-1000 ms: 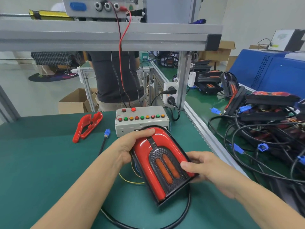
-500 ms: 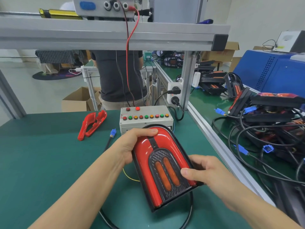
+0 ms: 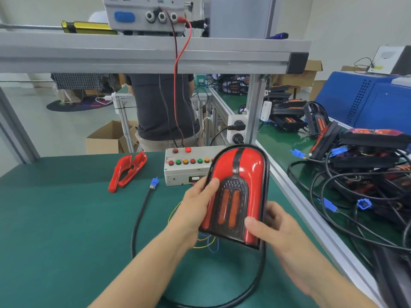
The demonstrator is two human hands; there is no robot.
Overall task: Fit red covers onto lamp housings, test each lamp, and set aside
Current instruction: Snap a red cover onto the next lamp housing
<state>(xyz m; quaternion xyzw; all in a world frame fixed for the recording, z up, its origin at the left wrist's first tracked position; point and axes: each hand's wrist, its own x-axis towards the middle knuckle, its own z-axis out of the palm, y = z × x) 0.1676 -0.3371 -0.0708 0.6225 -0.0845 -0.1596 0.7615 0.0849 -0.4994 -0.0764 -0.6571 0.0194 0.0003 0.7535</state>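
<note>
I hold a lamp [image 3: 240, 174] tilted up above the green mat, its red cover seated in the black housing, two orange strips in the dark centre panel. My left hand [image 3: 195, 205] grips its left edge, thumb on the face. My right hand [image 3: 266, 227] grips the lower right corner, thumb on the red cover. Thin coloured wires [image 3: 206, 243] and a thick black cable [image 3: 138, 218] hang from beneath it; the cable ends in a blue connector [image 3: 154, 182] lying on the mat. A loose red cover [image 3: 126, 172] lies to the left.
A grey test box [image 3: 184, 170] with coloured buttons stands behind the lamp. An aluminium frame rail [image 3: 311, 210] borders the mat on the right; beyond it lies a pile of lamps and cables [image 3: 364, 165]. Another person [image 3: 162, 107] stands behind the bench.
Both hands have lifted the lamp off the mat and tilted it upright toward me. My left hand slid from the lamp's top down to its left edge.
</note>
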